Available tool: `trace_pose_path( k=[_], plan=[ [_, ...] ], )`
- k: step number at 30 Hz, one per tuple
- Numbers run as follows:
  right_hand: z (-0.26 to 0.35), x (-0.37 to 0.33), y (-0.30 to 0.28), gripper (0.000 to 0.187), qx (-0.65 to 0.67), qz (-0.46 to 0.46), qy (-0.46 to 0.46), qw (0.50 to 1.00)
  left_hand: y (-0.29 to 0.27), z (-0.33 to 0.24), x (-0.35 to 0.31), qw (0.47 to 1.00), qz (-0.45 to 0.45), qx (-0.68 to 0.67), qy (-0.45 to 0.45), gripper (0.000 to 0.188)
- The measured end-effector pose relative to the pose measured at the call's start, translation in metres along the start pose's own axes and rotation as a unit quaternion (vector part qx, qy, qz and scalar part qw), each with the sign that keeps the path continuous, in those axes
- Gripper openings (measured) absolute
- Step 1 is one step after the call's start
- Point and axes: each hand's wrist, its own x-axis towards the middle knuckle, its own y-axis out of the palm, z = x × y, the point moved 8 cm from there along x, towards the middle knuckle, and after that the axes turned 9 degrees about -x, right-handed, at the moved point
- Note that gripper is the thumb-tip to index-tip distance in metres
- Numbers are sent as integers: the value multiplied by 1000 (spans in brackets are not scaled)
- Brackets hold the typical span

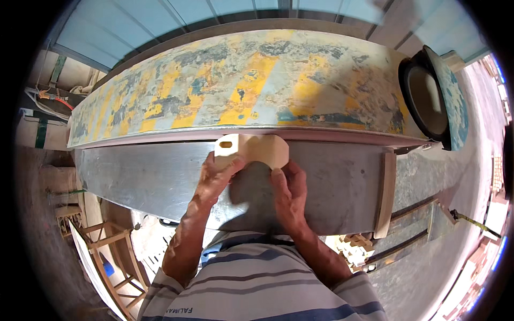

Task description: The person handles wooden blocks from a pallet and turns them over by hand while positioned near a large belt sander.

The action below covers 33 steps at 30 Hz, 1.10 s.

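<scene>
A pale wooden piece (262, 148) with an oval slot near its left end and a curved notch in its near edge is held between my hands. My left hand (218, 174) grips its left end, thumb on top near the slot. My right hand (289, 187) pinches its right end by the cut corner. The far edge of the piece lies at, and seems to touch, a pinkish band (342, 136) along the machine's front. Beneath the piece is a grey metal worktable (134, 166). The undersides of my fingers are partly hidden.
Beyond the band stands a long machine cover (246, 85) with worn yellow stripes, and a round black-rimmed opening (426, 99) at its right end. A wooden strip (384, 195) edges the table's right side. Wooden blocks (353, 250) lie below right; a wooden frame stand (115, 262) is lower left.
</scene>
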Motion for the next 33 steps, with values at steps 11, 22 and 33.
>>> trace_pose_path(
  k=[11, 22, 33],
  plan=[
    [1, 3, -73, 38, -30, -90, 21, 995, 68, 3, -1, 997, -14, 72, -8, 82],
    [-21, 1, -35, 39, -23, -63, 41, 997, 13, -1, -1, 990, -66, 121, -14, 74],
    [-20, 3, 7, 43, -18, 3, 20, 1000, -20, -5, 1, 999, -6, 32, 39, 68]
  ],
)
